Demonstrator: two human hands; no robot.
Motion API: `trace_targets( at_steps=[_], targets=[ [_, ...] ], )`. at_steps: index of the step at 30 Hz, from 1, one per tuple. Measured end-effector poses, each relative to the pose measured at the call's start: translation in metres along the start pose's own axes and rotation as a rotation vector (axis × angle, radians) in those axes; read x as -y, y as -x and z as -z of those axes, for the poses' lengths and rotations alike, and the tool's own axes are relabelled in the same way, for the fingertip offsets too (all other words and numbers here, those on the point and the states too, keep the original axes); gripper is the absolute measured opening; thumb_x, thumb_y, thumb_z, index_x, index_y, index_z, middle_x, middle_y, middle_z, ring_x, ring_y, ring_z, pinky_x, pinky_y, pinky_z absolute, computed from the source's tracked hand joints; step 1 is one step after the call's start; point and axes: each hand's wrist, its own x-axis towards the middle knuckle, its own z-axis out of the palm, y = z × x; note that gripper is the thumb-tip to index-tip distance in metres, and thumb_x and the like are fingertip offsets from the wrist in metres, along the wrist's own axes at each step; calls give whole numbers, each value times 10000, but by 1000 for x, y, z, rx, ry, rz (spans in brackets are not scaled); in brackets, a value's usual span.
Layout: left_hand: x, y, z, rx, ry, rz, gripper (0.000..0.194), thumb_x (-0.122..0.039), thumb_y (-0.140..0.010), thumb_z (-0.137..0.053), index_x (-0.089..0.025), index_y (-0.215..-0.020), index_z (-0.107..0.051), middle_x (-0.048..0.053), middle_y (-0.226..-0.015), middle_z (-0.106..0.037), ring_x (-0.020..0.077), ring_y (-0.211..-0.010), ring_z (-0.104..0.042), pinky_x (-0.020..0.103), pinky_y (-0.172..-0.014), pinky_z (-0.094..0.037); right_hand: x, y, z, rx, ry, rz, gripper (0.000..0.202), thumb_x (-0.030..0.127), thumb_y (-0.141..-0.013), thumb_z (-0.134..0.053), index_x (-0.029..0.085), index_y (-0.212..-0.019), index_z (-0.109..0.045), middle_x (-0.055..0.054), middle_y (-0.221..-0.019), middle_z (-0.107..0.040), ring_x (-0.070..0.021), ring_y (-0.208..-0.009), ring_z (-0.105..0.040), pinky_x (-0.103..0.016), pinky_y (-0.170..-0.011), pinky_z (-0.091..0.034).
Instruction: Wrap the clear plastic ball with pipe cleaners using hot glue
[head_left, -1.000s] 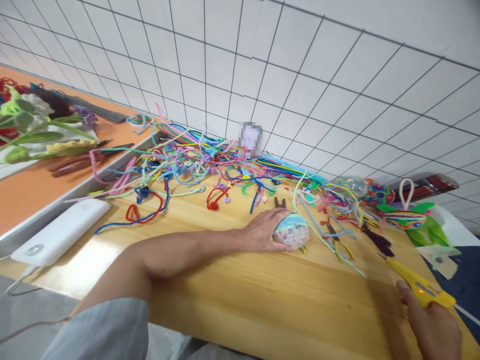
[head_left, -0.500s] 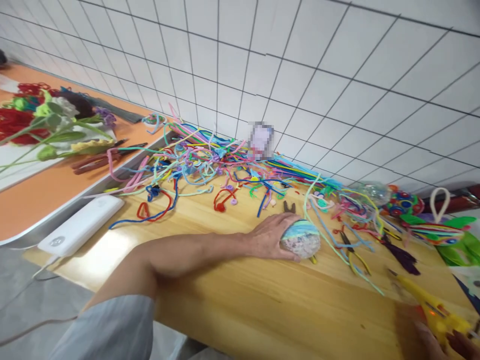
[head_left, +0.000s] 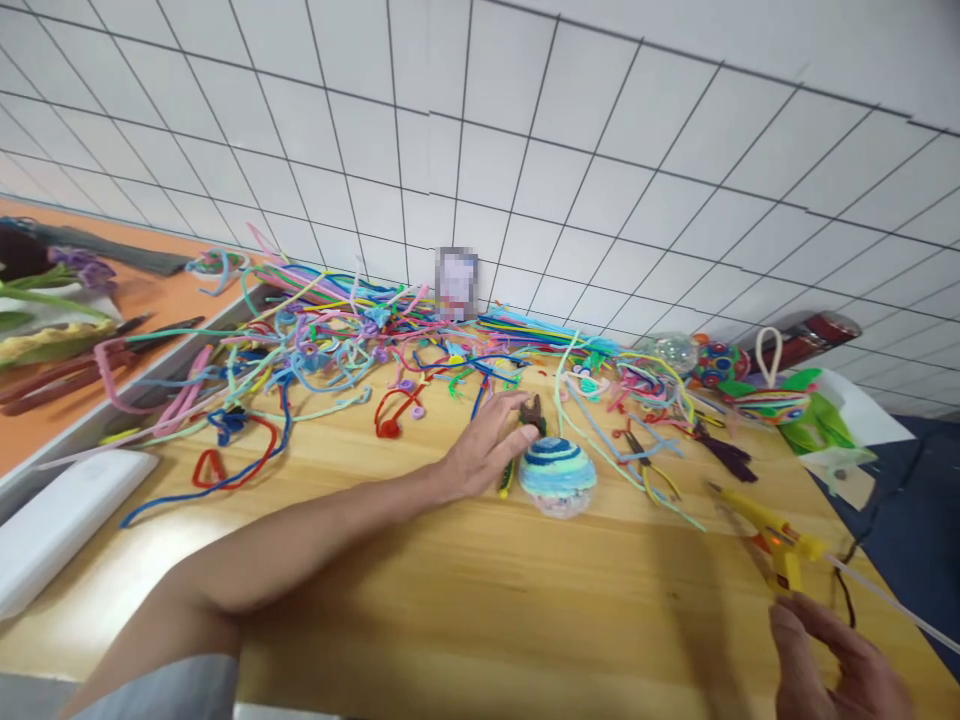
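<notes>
A ball (head_left: pixel 557 478) sits on the wooden table, its upper part wrapped in blue, light-blue and pale-green fuzzy stems, its lower part bare and whitish. Just left of it is my left hand (head_left: pixel 480 450), fingers stretched out and apart, holding nothing. Dark-jawed pliers (head_left: pixel 531 412) lie partly beneath that hand's fingertips. At the lower right, the thumb and fingertips of my right hand (head_left: pixel 836 660) close on the handle end of a yellow hot glue gun (head_left: pixel 776 535). A small orange light glows on the gun, and its nozzle points to the upper left.
Coloured pipe cleaners (head_left: pixel 360 330) are heaped along the tiled wall. Yellow-handled pliers (head_left: pixel 649 465) lie right of the ball. A white power bank (head_left: pixel 75 520) is at the left. Finished colourful pieces (head_left: pixel 772 400) stand at the far right, and a cable runs from the table's right edge.
My left hand has let go of the ball and moved left of it; the ball now shows its striped top. My right hand has slid to the glue gun's handle end. The view has turned right.
</notes>
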Motion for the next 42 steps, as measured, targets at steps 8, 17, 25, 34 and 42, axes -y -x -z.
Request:
trace_targets(
  at_steps=[8, 17, 25, 34, 42],
  targets=[
    [15, -84, 18, 122, -430, -20, 366, -341, -1127, -389, -187, -1361, -624, 109, -1398, -705, 218, -1361, -634, 414, -1202, -500, 70, -41, -15, 153, -199, 249, 374, 622, -879, -665, 278, -979, -770, -88, -1030, -831, -350, -1017, -784, -364, -574, -531],
    [90, -156, -10, 169, -671, 160, 558, -341, -1058, -546, -117, -1564, -475, 197, -1695, -445, 355, -1573, -410, 558, -1297, -348, 133, -85, -50, 297, -302, 514, 292, 516, -934, -671, 246, -988, -770, -69, -1005, -829, -272, -960, -788, -383, -832, -622],
    [104, -145, -29, 188, -696, 169, 663, -430, -1051, -541, -113, -1621, -425, 177, -1746, -371, 386, -1575, -395, 548, -1297, -354, 234, -136, -93, 457, -246, 734, 262, 429, -961, -650, 214, -1053, -768, -79, -1010, -823, -239, -918, -763, -376, -872, -586],
    [105, -145, -29, 189, -727, 156, 751, -516, -1039, -561, -105, -1647, -399, 218, -1768, -296, 406, -1537, -433, 549, -1251, -384, 347, -176, -188, 496, 284, 1082, 296, 242, -1027, -530, 192, -1231, -738, -124, -1187, -784, -261, -1095, -723, -372, -963, -542],
    [106, -144, -31, 192, -781, 120, 672, -505, -1057, -512, -100, -1592, -486, 211, -1674, -463, 389, -1472, -478, 531, -1216, -398, 350, -202, -244, 525, 511, 1111, 495, 187, -914, -633, 151, -1406, -663, -208, -1382, -706, -358, -1257, -650, -448, -1036, -527]
  ],
)
